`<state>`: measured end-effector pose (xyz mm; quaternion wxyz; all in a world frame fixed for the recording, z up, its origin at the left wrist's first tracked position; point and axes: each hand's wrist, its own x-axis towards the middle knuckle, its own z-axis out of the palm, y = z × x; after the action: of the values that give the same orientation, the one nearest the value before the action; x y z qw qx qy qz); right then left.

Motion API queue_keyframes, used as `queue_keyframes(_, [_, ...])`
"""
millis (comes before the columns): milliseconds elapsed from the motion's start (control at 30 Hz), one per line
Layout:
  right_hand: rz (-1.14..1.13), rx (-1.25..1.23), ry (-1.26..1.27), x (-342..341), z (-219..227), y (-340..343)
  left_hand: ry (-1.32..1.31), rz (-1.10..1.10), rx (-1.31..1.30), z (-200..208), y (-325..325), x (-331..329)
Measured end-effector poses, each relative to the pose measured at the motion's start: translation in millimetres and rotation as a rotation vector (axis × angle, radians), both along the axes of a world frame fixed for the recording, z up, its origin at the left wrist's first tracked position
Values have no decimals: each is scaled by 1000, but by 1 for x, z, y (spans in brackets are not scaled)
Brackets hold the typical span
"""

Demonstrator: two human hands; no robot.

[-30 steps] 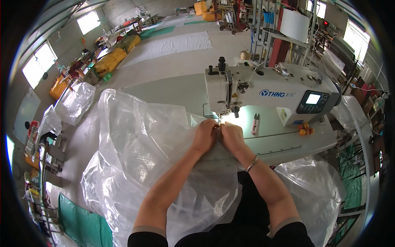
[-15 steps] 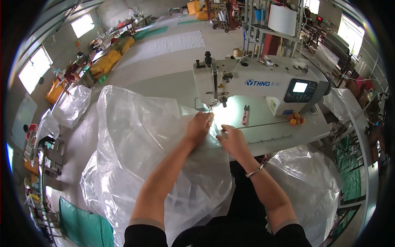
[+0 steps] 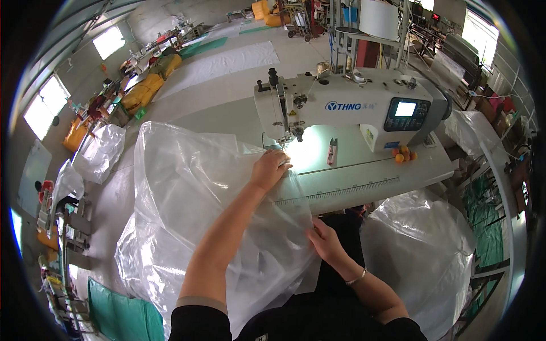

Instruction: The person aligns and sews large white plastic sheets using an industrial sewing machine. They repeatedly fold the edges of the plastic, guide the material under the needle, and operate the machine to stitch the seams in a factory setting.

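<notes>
A large clear plastic sheet (image 3: pixel 193 187) lies over the left part of the sewing machine table and hangs down across my lap. Close by the needle of the white sewing machine (image 3: pixel 341 105), my left hand (image 3: pixel 270 169) has its fingers bent and closed on the sheet's edge. Lower down, past the table's front edge, my right hand (image 3: pixel 329 243) pinches the sheet's right edge between thumb and fingers. The lamp lights the area right of the needle brightly. A pair of thread snips (image 3: pixel 332 152) lies on the table there, touched by neither hand.
Several small orange fruits (image 3: pixel 405 154) sit by the machine's base. A ruler scale (image 3: pixel 352 188) runs along the table's front. More clear plastic (image 3: pixel 418 244) is heaped below on the right. Behind the machine stands a large white thread cone (image 3: pixel 379 21).
My right hand has moved from beside the needle down along the sheet's edge and grips it there. My left hand stays near the needle. The view has shifted slightly.
</notes>
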<state>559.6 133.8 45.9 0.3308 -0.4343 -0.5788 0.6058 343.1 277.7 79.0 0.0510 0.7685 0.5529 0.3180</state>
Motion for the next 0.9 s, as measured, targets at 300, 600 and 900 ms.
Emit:
queue_keyframes(300, [21,943,-797,-3,1,-3,-12,-8,-6,1,0,5])
queue_keyframes(600, [-355,205,-52,-13,0,12,34,22,71,-1,-5,6])
queue_keyframes(900, [-287,751,-541,-25,11,9,78,-15,84,0,-13,4])
